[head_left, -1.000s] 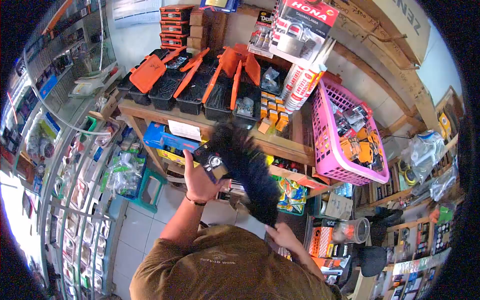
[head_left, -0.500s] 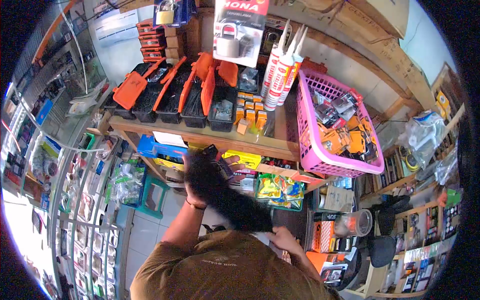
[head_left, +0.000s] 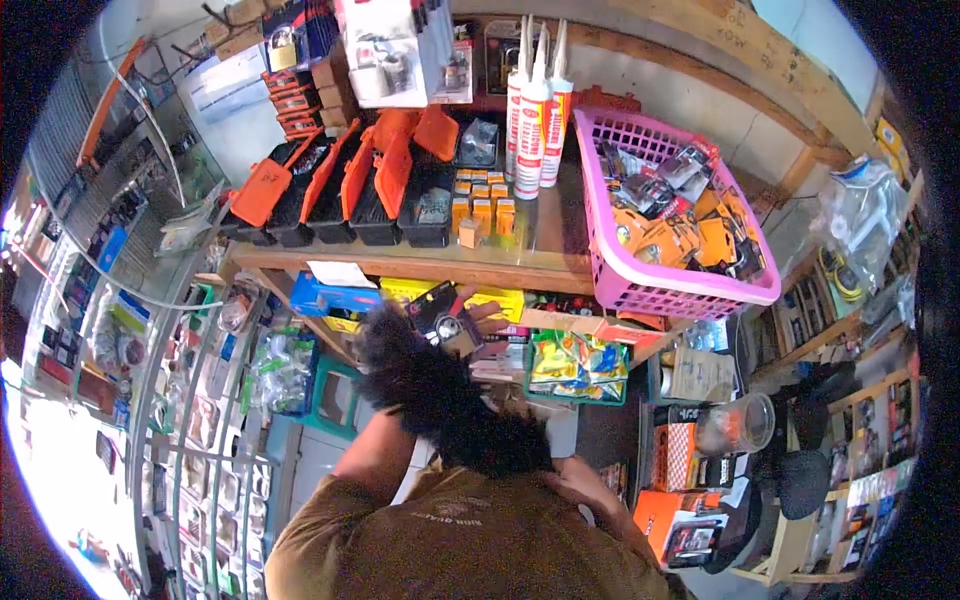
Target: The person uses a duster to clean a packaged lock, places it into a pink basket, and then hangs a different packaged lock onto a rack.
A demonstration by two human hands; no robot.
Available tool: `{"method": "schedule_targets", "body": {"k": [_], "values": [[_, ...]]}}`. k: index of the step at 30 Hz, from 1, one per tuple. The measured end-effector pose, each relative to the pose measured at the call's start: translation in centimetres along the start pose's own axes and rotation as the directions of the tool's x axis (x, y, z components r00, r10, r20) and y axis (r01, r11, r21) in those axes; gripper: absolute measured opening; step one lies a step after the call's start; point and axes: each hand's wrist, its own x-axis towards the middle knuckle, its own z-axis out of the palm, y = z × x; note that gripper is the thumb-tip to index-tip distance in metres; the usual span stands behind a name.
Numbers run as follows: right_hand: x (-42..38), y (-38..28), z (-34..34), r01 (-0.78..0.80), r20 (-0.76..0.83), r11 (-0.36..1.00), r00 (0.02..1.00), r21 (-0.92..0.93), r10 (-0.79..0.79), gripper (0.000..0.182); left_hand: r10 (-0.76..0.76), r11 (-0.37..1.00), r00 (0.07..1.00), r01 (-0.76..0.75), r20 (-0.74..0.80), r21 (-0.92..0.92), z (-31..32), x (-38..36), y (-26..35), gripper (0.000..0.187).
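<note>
A black fluffy duster (head_left: 455, 415) stretches across the space in front of my chest, its tip over my left wrist. My right hand (head_left: 588, 484) is closed at the duster's lower right end; the handle itself is hidden. In my left hand (head_left: 488, 314) is a dark package (head_left: 440, 316) with a round silver shape on its front. Fingers of that hand show along the package's right side, while the duster covers the palm and wrist.
On the wooden shelf (head_left: 400, 266) stand black bins with orange lids (head_left: 375, 215), small orange boxes (head_left: 483, 212), sealant tubes (head_left: 533, 130) and a pink basket (head_left: 680, 290). Below sits a green tray of colourful packets (head_left: 580, 365). Glass display shelves (head_left: 200, 420) line the left.
The duster has swung slightly, its tip now lower and left over my wrist. The package's front shows more clearly. My head view has shifted, so the hanging padlock packs appear farther left.
</note>
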Motion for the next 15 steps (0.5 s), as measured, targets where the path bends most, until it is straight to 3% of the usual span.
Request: {"method": "schedule_targets", "body": {"k": [1,2,3,4,5,7,8,9,10,11,12,13,14,15], "values": [[0.0,-1.2,-1.1,0.009,-0.012,1.000,1.000,-0.003,-0.009,0.031,-0.001,1.000,1.000,0.001,0.012,0.009,1.7,0.4,0.4,0.085],[-0.1,-2.1,-2.1,-0.186,-0.005,0.977,0.982,0.108,0.188,0.029,0.051,0.991,0.973,-0.078,-0.226,-0.112,3.0,0.7,0.5,0.087],[-0.2,-2.3,-2.6,-0.374,0.028,0.902,0.926,0.215,0.377,0.028,0.066,0.960,0.886,-0.183,-0.459,-0.214,3.5,0.8,0.2,0.089],[-0.3,0.3,-1.2,-0.287,-0.013,0.950,0.957,0.122,0.291,0.025,0.004,0.886,0.970,-0.116,-0.242,-0.449,2.4,0.1,0.2,0.091],[-0.3,0.6,-1.0,-0.289,-0.010,0.950,0.956,0.121,0.292,0.025,0.005,0.885,0.970,-0.118,-0.244,-0.450,1.1,0.0,-0.5,0.091],[-0.4,0.4,-0.2,0.126,-0.150,0.990,0.982,0.055,-0.117,0.030,0.013,0.996,0.989,-0.026,-0.147,-0.087,-0.6,0.2,-1.4,0.091],[-0.3,-0.2,-0.6,0.130,-0.155,0.990,0.981,0.058,-0.120,0.030,0.045,0.989,0.989,-0.024,0.138,-0.148,-0.5,1.0,-1.1,0.091],[-0.4,-1.3,-1.6,0.020,-0.119,0.992,0.993,0.122,-0.006,0.029,0.043,0.989,0.989,-0.023,0.144,-0.143,1.3,1.1,-0.6,0.091],[-0.5,-2.0,-2.3,-0.092,-0.075,0.980,0.991,0.177,0.106,0.028,0.047,0.997,0.986,-0.056,-0.159,-0.055,3.5,0.9,-0.1,0.093],[-0.5,-2.1,-2.4,-0.088,-0.077,0.982,0.992,0.168,0.102,0.028,0.077,0.997,0.892,-0.068,-0.446,0.037,4.9,0.7,0.2,0.095],[-0.4,-2.2,-2.5,-0.161,-0.047,0.970,0.984,0.181,0.172,0.027,0.037,0.882,0.941,-0.189,-0.337,-0.431,4.9,0.9,0.6,0.095],[-0.2,-2.3,-2.7,-0.231,-0.016,0.954,0.971,0.189,0.239,0.026,0.050,0.880,0.943,-0.197,-0.329,-0.431,4.7,0.8,0.6,0.095],[-0.1,-1.8,-1.8,0.108,-0.156,0.988,0.984,0.110,-0.090,0.026,0.068,0.972,0.963,-0.123,-0.262,-0.202,4.2,0.8,0.5,0.093],[-0.2,-1.3,-1.7,0.116,-0.158,0.988,0.983,0.105,-0.099,0.026,0.063,0.997,0.979,-0.054,-0.196,0.050,3.7,0.8,0.4,0.092]]}}
